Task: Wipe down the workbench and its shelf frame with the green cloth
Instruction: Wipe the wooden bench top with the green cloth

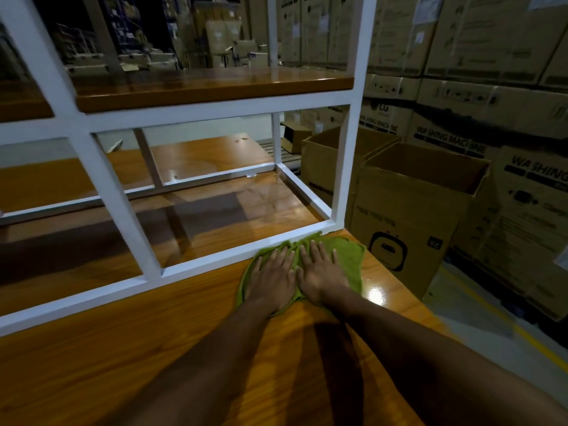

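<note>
The green cloth (350,256) lies flat on the glossy wooden workbench (123,348), near its right end. Its far edge touches the bottom rail of the white shelf frame (215,259), close to the frame's right corner post (350,167). My left hand (273,278) and my right hand (319,272) press down on the cloth side by side, palms flat and fingers straight, fingertips pointing at the rail. The hands cover most of the cloth's middle.
A wooden shelf board (212,87) sits in the frame above the bench. Open cardboard boxes (421,192) stand on the floor right of the bench edge. Stacked washing-machine cartons (491,87) form a wall behind them. A yellow floor line (507,321) runs at lower right.
</note>
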`<state>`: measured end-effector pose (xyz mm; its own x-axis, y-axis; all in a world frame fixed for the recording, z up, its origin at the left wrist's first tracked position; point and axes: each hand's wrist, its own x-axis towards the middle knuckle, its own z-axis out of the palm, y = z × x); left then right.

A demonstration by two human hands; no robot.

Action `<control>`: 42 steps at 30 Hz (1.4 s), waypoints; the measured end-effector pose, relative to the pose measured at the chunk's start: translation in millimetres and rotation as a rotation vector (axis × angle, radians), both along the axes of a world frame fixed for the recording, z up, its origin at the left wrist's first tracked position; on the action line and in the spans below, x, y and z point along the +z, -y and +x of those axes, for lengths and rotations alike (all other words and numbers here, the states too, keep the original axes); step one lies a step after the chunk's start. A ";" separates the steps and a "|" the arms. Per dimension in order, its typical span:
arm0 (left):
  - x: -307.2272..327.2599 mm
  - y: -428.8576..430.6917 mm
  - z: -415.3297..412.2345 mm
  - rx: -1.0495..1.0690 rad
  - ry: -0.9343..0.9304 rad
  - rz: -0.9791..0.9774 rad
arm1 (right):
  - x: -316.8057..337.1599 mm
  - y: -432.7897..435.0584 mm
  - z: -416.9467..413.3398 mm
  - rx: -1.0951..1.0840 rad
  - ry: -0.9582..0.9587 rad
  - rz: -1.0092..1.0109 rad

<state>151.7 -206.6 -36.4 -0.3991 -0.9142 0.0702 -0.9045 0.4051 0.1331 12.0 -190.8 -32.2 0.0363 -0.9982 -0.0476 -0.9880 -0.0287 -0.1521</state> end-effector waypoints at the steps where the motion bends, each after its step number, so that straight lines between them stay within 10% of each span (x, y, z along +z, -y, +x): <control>1: 0.1 -1.9 7.4 0.008 -0.002 0.012 | 0.3 -1.0 7.6 0.009 -0.003 -0.004; 18: -3.6 -72.8 129.3 0.261 0.003 0.064 | 2.3 -56.0 124.4 0.187 -0.031 0.019; 42: 1.6 -16.9 -20.2 0.109 0.023 0.096 | -1.9 -11.6 -29.1 -0.023 -0.042 -0.022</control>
<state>131.5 -189.7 -34.8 -0.2974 -0.9544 -0.0274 -0.9458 0.2905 0.1452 -17.1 -179.2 -34.2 0.0114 -0.9996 -0.0262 -0.9939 -0.0084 -0.1097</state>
